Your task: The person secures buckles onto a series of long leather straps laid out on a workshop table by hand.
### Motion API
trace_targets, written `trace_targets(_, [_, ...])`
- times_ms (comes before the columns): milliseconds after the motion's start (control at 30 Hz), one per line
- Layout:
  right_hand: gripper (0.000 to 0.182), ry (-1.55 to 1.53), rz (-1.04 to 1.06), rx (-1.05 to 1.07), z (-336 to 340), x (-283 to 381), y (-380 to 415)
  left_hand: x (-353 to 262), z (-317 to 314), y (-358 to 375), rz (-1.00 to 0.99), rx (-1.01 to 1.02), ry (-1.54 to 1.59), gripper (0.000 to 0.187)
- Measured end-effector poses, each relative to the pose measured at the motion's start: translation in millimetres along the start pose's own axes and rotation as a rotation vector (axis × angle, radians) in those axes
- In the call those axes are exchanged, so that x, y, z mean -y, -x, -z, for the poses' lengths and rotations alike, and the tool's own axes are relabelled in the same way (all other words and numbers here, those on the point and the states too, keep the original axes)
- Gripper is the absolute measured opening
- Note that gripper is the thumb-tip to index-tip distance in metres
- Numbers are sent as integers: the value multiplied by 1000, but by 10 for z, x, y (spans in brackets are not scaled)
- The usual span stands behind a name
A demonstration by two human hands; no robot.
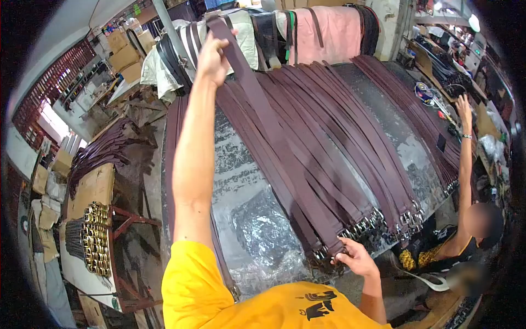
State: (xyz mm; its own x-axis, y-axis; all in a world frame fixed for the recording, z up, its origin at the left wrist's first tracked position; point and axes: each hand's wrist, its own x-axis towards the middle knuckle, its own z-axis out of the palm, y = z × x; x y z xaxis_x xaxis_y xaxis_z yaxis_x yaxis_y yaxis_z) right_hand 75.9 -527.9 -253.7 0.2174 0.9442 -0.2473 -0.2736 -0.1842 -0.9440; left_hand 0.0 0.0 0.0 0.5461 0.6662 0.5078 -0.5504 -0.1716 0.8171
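A dark brown belt [253, 90] is stretched lengthwise above the table, over other belts of the same kind. Raised at the far side, my left hand [212, 59] is closed around its free end. My right hand [356, 257] pinches the belt's other end, close to the table's near edge. Beneath and beside it lie piles of brown belts [334, 126] with silver buckles [408, 218] bunched at the near end. Fingers of my right hand partly cover the end they hold.
Clear plastic wrap [266, 225] lies on the dark table [235, 159]. Cloth-covered racks with hanging belts [323, 35] stand behind. Gold-buckled belts [96, 238] rest on a side table at left. At right a co-worker's arm [466, 148] reaches toward a cluttered bench.
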Motion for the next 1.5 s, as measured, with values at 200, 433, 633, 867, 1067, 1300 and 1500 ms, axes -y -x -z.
trace_targets(200, [43, -76, -114, -113, 289, -498, -259, 1672, 894, 526, 591, -295, -388, 99])
trace_targets(433, [40, -29, -45, -411, 264, -1152, -93, 1397, 404, 3394, 786, -231, -72, 70])
trace_targets(633, [32, 401, 188, -516, 217, -1316, -523, 708, 236, 5131, 850, -454, -193, 52])
trace_targets(867, [35, 1389, 570, -551, -826, -499, -357, -249, 390, 5931, 616, -764, -1105, 45])
trace_targets(1067, [17, 880, 216, -74, -974, -1364, -337, -777, 783, 6665, 1058, -872, -1844, 51])
trace_targets(1300, [23, 1102, 359, -229, -1242, -1617, -495, -833, 867, 6687, 1063, -839, -1803, 46])
trace_targets(1500, [23, 1100, 110, -170, -1270, -1700, -766, -1032, 937, 6419, 667, -932, -1288, 50])
